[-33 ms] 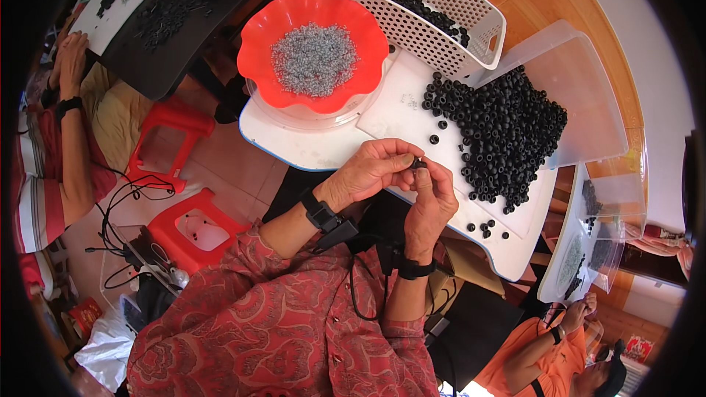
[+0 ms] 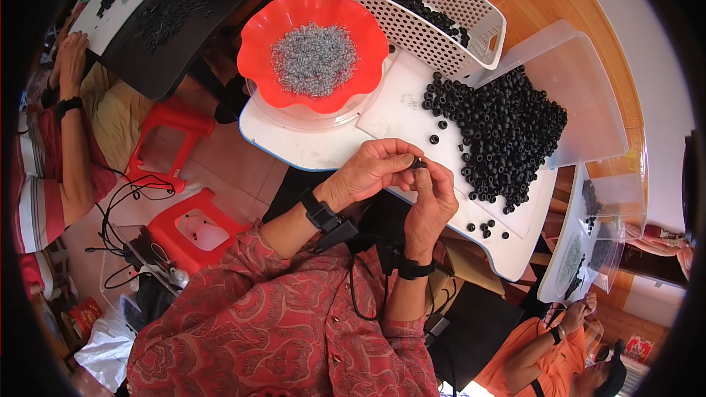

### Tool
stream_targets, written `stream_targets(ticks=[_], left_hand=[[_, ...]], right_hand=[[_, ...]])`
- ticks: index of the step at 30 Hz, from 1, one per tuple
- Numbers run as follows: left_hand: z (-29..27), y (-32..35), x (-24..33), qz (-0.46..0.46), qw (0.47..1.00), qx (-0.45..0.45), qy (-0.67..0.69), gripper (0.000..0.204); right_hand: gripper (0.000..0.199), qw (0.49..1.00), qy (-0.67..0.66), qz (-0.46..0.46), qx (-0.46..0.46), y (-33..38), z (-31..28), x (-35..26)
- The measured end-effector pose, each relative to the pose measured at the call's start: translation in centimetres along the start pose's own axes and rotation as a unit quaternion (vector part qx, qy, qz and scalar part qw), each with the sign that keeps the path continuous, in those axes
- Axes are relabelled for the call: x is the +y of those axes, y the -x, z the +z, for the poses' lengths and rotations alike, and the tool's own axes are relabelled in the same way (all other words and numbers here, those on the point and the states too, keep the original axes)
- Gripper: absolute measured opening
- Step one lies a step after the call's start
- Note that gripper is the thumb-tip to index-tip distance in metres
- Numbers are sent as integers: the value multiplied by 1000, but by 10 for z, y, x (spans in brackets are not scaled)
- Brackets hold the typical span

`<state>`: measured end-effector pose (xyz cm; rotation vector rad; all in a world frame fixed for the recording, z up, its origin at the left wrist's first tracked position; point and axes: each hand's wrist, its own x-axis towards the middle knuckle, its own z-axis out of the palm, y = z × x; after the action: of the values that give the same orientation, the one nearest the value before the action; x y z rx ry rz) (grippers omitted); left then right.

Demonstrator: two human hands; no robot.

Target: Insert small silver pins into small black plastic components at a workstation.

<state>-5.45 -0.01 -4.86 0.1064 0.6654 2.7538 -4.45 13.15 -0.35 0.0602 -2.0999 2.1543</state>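
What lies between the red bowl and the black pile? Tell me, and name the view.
Head view: between the red bowl and the black pile lies the rim of a clear tray, then white board with a few tiny clear bits.

Left hand (image 2: 373, 169) and right hand (image 2: 432, 202) pinched a dark piece (image 2: 418, 164). Rings (image 2: 509, 143) lay heaped; some by the table's (image 2: 294, 149) near edge.

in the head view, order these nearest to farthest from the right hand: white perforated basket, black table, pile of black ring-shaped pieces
From the right hand:
1. Pile of black ring-shaped pieces, to its right
2. White perforated basket, beyond, at the top
3. Black table, far off at upper left
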Motion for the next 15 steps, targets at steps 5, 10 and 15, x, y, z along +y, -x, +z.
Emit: stream_targets(ticks=[5,10,15], left_hand=[[1,0,0,2,1000,13,-9,21],[3,1,-1,7,999,30,-10,21],[4,1,-2,16,999,38,-12,22]], right_hand=[[15,1000,23,-13,0,2,0,-1],[15,996,85,-41,2,2,1,-4],[15,990,122,-76,4,2,1,-5]])
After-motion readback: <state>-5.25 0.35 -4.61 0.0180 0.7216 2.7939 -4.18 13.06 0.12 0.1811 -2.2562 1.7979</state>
